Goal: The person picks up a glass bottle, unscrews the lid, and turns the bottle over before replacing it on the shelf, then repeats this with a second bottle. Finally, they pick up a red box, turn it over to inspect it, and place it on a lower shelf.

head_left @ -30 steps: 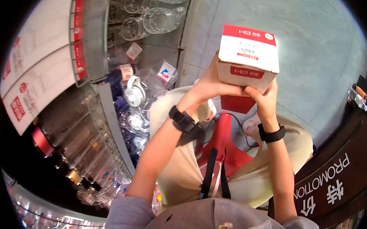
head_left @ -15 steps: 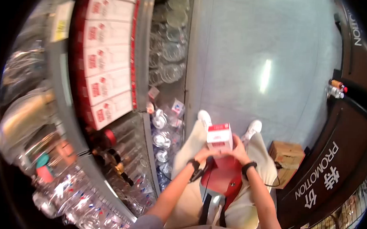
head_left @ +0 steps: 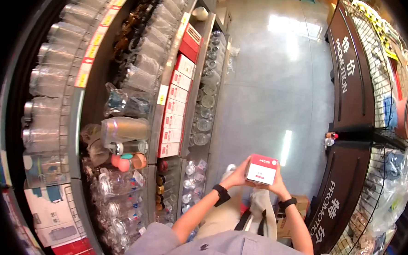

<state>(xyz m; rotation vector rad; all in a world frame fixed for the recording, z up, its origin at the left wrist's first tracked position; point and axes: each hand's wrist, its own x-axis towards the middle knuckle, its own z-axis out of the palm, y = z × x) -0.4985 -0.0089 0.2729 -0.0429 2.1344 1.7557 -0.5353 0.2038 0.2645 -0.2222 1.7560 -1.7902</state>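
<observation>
A small red and white box [head_left: 262,170] is held up in front of my body, its printed side facing me. My left hand [head_left: 239,176] grips it at the left side. On the right side, my right hand [head_left: 278,183] has its fingers against the box. Both hands are closed on it, and a black band shows on each wrist. Behind the box, part of its far side and some of my fingertips are hidden. Left of my hands, a row of similar white and red boxes [head_left: 173,112] stands on a shelf.
Shelves on the left hold wrapped glasses [head_left: 141,78], bottles and jars. Brown promotion panels [head_left: 347,75] and wire baskets line the right side. A cardboard box [head_left: 298,220] sits on the floor beside my right forearm. Grey floor [head_left: 261,84] runs ahead between the shelves and panels.
The view has lifted and shows more of the aisle and shelves. My hands and the box now appear higher off the floor, with the box's printed face towards me.
</observation>
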